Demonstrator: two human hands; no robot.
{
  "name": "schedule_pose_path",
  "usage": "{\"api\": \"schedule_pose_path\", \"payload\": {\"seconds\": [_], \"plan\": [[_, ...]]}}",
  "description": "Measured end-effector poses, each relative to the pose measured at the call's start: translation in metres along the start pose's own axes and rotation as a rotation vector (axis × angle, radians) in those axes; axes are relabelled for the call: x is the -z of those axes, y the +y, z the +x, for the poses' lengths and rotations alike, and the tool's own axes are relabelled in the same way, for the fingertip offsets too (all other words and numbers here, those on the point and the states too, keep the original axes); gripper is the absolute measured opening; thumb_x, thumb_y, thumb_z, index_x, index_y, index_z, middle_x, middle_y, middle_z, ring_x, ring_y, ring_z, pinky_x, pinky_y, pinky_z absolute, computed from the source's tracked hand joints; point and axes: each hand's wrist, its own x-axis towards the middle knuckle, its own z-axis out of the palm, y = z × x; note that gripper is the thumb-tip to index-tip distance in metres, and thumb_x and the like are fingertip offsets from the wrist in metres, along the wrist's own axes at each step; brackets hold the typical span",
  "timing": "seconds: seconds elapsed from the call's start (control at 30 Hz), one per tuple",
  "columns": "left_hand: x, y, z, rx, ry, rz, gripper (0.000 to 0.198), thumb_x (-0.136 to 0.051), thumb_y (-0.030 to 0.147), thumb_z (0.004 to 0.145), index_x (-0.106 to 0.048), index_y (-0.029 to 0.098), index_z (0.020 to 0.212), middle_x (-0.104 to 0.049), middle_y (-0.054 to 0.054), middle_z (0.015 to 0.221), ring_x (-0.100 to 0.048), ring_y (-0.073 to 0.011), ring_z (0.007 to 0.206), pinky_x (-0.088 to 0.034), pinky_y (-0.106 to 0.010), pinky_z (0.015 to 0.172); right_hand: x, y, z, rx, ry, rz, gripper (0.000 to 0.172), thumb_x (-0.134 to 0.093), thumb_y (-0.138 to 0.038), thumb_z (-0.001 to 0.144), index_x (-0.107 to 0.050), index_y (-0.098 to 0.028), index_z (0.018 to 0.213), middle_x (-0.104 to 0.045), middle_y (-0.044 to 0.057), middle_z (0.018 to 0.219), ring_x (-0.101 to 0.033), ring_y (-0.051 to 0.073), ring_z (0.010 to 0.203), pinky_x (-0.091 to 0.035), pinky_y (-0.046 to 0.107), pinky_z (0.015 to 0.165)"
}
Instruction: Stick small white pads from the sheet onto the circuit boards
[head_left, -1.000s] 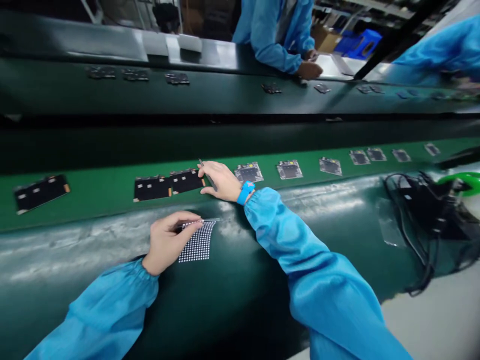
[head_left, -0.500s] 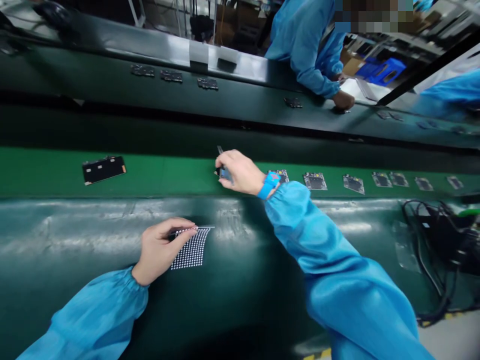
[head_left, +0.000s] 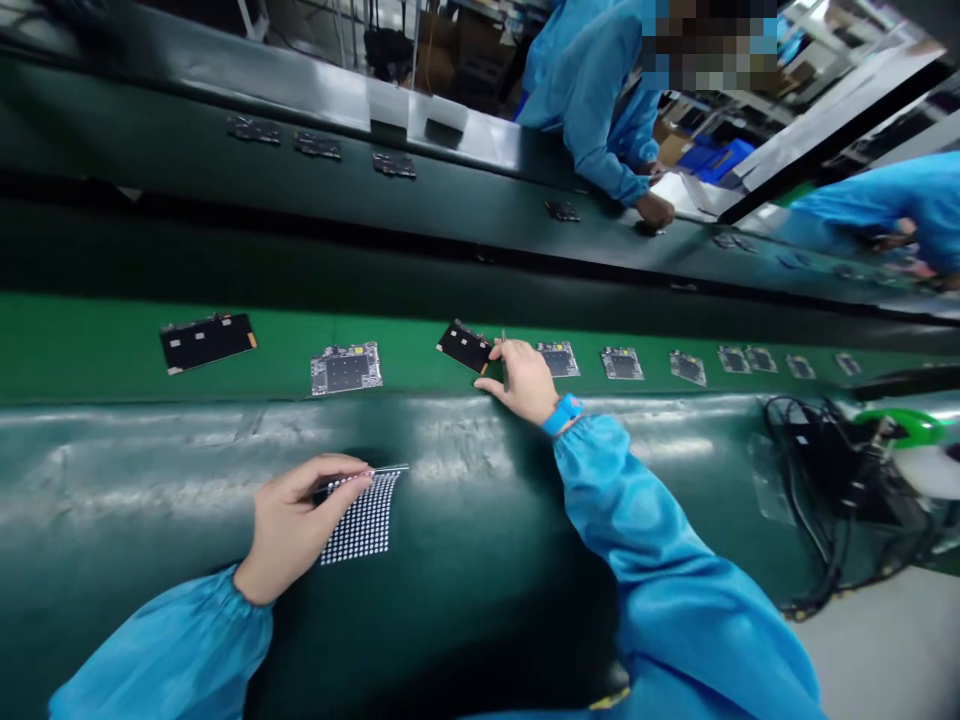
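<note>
My left hand pinches slim metal tweezers and rests on a dark sheet of tiny white dots, with the tips along its top edge. My right hand lies on the edge of the green conveyor belt, holding tweezers that are mostly hidden by the fingers. Just left of those fingers sits a black-covered circuit board, tilted on the belt. A bare circuit board lies to the right of my right hand.
More boards sit along the belt, including a black one. A tangle of black cables lies at right. Across the line, a co-worker's hand reaches near a far row of boards.
My right hand has moved right and down, uncovering the black board. A bare board now shows on the belt to that board's left. My left hand has shifted little.
</note>
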Motion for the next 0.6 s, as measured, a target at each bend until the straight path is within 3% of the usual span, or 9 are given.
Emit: {"api": "schedule_pose_path", "payload": {"seconds": [0.13,0.3,0.37,0.5,0.6], "plan": [[-0.001,0.0,0.001,0.005,0.015,0.012,0.012,-0.08,0.036,0.083,-0.079,0.025,0.088,-0.08,-0.001,0.087,-0.077,-0.0186,0.08,-0.064,-0.027,0.077,0.004,0.008,-0.013,-0.022,0.069,0.075,0.029,-0.075,-0.034,0.08,-0.057,-0.021,0.098,-0.069,0.012,0.103,-0.062,0.032,0.1,-0.05,0.047,0.089],[-0.006,0.003,0.006,0.041,0.036,-0.002,0.014,-0.082,0.036,0.081,-0.079,0.024,0.088,-0.08,-0.001,0.086,-0.077,-0.0185,0.077,-0.063,-0.025,0.074,0.039,-0.007,0.015,0.072,0.195,0.21,0.032,-0.073,-0.035,0.081,-0.057,-0.022,0.106,-0.068,0.012,0.114,-0.062,0.03,0.107,-0.05,0.047,0.097],[-0.012,0.004,0.009,0.061,0.043,-0.012,0.016,-0.082,0.037,0.08,-0.079,0.023,0.088,-0.08,-0.002,0.086,-0.076,-0.0185,0.075,-0.062,-0.025,0.07,0.039,-0.025,0.027,0.153,0.171,0.259,0.03,-0.073,-0.034,0.082,-0.059,-0.021,0.106,-0.068,0.013,0.119,-0.061,0.031,0.116,-0.048,0.049,0.105],[-0.031,0.009,0.021,0.082,0.046,-0.031,0.018,-0.083,0.036,0.079,-0.079,0.022,0.09,-0.081,-0.002,0.086,-0.076,-0.0175,0.076,-0.062,-0.024,0.072,0.017,-0.055,0.034,0.271,0.029,0.488,0.028,-0.063,-0.031,0.094,-0.064,-0.021,0.12,-0.067,0.011,0.134,-0.058,0.027,0.129,-0.046,0.046,0.113],[-0.054,0.019,0.034,0.054,0.016,-0.052,0.018,-0.083,0.036,0.078,-0.079,0.022,0.089,-0.081,-0.002,0.085,-0.076,-0.018,0.075,-0.062,-0.026,0.072,0.012,-0.054,0.009,0.099,-0.015,0.852,0.033,-0.052,-0.036,0.102,-0.064,-0.022,0.129,-0.075,0.009,0.116,-0.07,0.021,0.103,-0.058,0.04,0.095]]}}
